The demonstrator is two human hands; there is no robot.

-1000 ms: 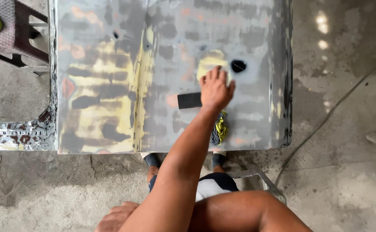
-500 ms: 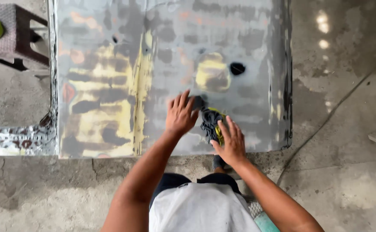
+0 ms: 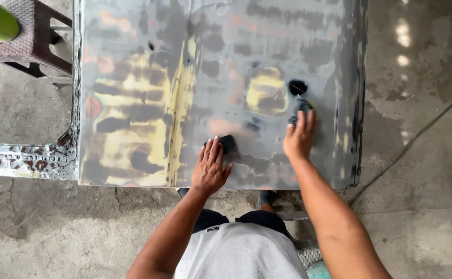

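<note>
Hands, two: left hand (image 3: 210,168) flat, grip open beside one black block (image 3: 228,143), right hand (image 3: 299,138) gripping one dark cloth (image 3: 301,107)

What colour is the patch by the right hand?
Yellow, streaked with grey: the patch, left of the right hand, in the head view.

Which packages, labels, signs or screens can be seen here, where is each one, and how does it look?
Label: one small dark tag with a pale mark on the waistband of the dark shorts, just above the white shirt; too small to make out further.
No packages, signs or screens show on the grey sanded panel or the floor.
</note>
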